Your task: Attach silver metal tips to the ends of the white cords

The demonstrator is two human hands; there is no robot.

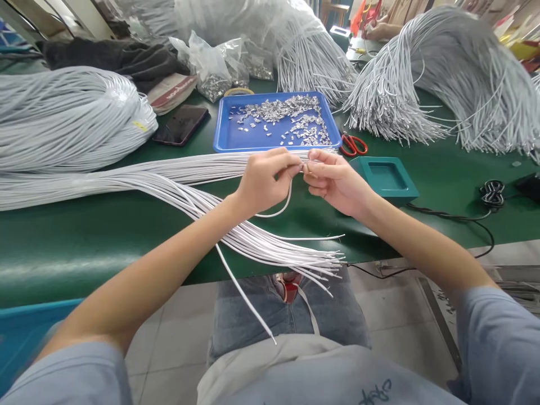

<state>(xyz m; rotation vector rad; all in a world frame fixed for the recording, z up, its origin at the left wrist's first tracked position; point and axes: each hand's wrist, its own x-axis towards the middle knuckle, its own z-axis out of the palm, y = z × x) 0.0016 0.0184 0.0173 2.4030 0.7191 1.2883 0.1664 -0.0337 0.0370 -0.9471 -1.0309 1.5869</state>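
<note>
We are observing the left hand and the right hand meeting fingertip to fingertip just above the green table, at centre frame. The left hand is pinching a single white cord, which is looping down in a smooth curve at 6 o'clock from the fist. The right hand is closing narrowly on the cord's end; a small glint of metal is showing between the two sets of fingertips, but we cannot tell its exact shape.

At 9 o'clock from the hands, a bundle of loose cords is lying flat across the matte table, round in section and smooth, fanning out past the table's near edge at 6 o'clock. At 12 o'clock, just beyond the hands, a shallow blue plastic tray is holding a scatter of small shiny metal clips. Red-handled scissors are lying at 1 o'clock, just beside the tray's corner. A square teal dish is sitting at 3 o'clock, near the right hand. A dark phone is resting at 10 o'clock. Large arched cord heaps are occupying 10 o'clock and 2 o'clock.
</note>
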